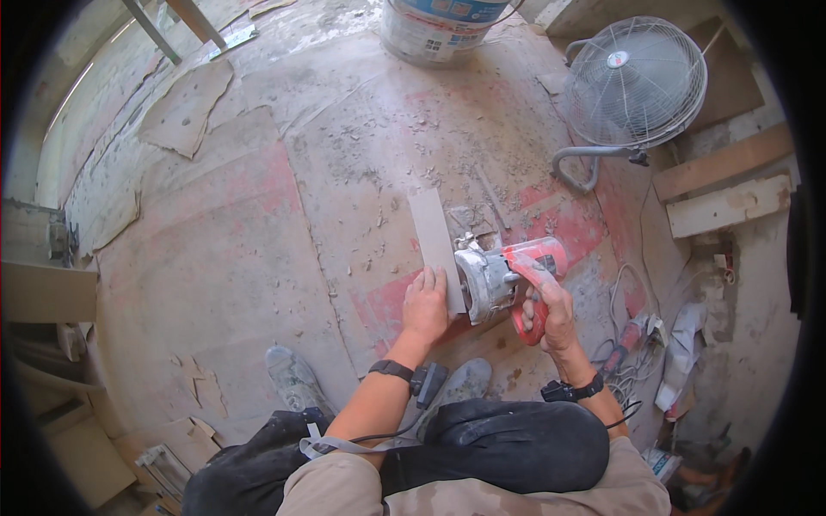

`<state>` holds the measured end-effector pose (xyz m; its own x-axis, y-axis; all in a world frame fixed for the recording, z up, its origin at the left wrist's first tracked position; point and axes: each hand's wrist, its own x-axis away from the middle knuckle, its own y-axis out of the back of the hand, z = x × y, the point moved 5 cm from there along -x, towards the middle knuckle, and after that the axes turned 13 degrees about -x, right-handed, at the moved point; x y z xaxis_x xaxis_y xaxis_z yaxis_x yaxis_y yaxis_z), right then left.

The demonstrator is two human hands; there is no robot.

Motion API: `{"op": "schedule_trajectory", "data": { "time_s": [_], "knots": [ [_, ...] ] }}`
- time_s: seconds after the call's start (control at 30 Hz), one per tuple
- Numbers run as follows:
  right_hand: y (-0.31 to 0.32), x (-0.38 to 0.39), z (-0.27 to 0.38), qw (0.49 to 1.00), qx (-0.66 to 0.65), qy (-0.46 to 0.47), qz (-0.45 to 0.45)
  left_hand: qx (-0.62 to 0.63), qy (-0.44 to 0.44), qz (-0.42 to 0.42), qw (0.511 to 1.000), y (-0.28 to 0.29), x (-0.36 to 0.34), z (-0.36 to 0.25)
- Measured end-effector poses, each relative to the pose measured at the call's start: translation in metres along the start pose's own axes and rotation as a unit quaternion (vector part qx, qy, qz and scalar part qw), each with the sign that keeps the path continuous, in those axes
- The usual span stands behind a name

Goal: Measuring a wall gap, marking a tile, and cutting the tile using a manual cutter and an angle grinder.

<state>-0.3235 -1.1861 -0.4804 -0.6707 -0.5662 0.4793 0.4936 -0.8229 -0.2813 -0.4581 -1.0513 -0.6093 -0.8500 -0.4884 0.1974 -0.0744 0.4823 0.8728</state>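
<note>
My right hand (555,314) is wrapped round the red handle of a power cutter (495,279), a dusty handheld saw with a grey metal guard and a red motor body. Under the guard, the blade is mostly hidden. A narrow, flat, light-grey strip (434,232), which looks like tile, lies just left of the cutter, along its guard. My left hand (426,305) holds the strip's near part, fingers pressed on its face. I cannot tell whether the blade touches the strip.
Dusty, red-stained sheeting covers the floor (215,249), with crumbs of debris. A bucket (439,39) stands at the far side, a floor fan (637,82) at far right. Boards (727,206) lean by the right wall; tangled cords (619,335) and a red-bodied tool (626,344) lie near them.
</note>
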Motion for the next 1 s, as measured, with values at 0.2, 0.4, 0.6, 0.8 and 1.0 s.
{"op": "schedule_trajectory", "data": {
  "time_s": [0.2,0.4,0.6,0.8,1.0],
  "knots": [
    [0.001,0.003,-0.001,1.000,0.002,0.005,-0.006,0.001,0.002,0.010,1.000,0.003,0.000,-0.001],
    [0.003,0.007,-0.003,1.000,0.001,-0.003,-0.010,0.000,-0.004,0.006,1.000,0.003,0.000,-0.001],
    [0.008,0.002,-0.004,1.000,-0.008,0.004,0.007,-0.005,-0.005,0.006,1.000,0.002,0.000,0.000],
    [0.003,0.007,-0.001,1.000,-0.009,0.000,-0.011,0.004,0.000,0.011,1.000,0.004,-0.001,-0.001],
    [0.004,0.011,0.000,1.000,0.002,-0.006,-0.008,0.000,-0.002,0.018,1.000,0.004,-0.002,-0.001]
  ]
}}
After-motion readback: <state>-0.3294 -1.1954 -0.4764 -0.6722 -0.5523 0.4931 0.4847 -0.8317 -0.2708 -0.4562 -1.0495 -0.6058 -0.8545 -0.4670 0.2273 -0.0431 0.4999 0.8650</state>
